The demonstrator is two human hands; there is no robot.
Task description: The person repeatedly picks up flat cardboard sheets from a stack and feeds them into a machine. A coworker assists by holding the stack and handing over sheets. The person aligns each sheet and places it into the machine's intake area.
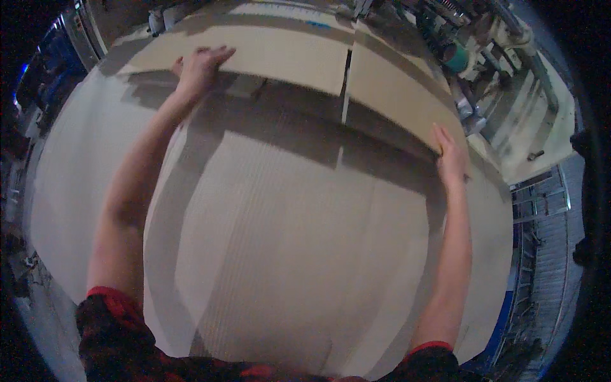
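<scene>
A long tan cardboard sheet (280, 54) stretches across the far part of the view, split by a narrow slot into a left and a right panel. Its near edge stands raised and casts a dark shadow below. My left hand (200, 71) grips the left panel near that edge, some fingers showing on top and others hidden. Farther right, my right hand (450, 158) is closed on the right panel's outer end, its fingers along the board and its thumb mostly hidden. Under both arms lies a broad pale cardboard surface (305, 248) with faint ridges.
Machinery with a green cylindrical part (454, 57) and pipes stands at the far right. A small dark object (536, 155) lies on the pale floor there. A metal frame (541, 194) borders the right side. Dark blue equipment (48, 60) is at the far left.
</scene>
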